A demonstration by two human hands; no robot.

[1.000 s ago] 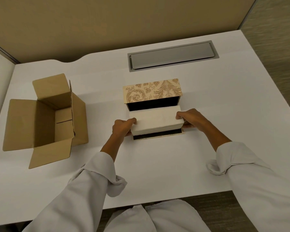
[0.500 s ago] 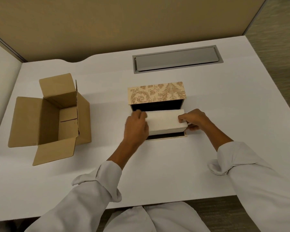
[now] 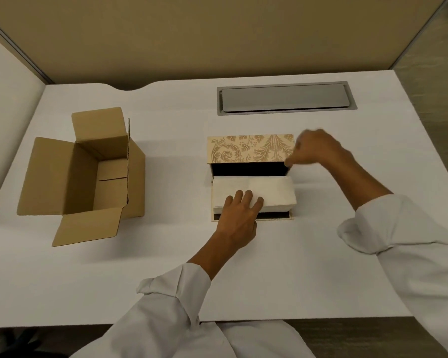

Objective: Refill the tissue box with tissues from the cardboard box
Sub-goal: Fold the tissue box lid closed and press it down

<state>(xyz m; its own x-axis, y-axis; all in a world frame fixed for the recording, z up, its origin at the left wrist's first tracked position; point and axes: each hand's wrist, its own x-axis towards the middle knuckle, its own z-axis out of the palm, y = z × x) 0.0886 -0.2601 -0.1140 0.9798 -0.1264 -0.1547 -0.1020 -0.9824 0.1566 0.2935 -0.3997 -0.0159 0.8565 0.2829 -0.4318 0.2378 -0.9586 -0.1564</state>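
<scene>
The tissue box (image 3: 251,148), patterned in gold leaves, lies on its side at the middle of the white desk (image 3: 243,267), its dark inside open toward me. A white stack of tissues (image 3: 274,192) lies on the box's folded-down flap, just in front of the opening. My left hand (image 3: 239,218) rests flat on the near left part of the stack, fingers spread. My right hand (image 3: 318,148), blurred, is at the box's upper right corner with its fingertips pinched on the edge. The brown cardboard box (image 3: 88,177) stands at the left, flaps open, nothing visible inside.
A grey metal cable hatch (image 3: 285,98) is set into the desk behind the tissue box. Tan partition walls (image 3: 217,34) close off the back and left. The desk's near edge runs just above my lap; floor shows at the right.
My left hand slid from the stack's left end onto its top. My right hand let go of the stack's right end and moved up to the tissue box's right corner.
</scene>
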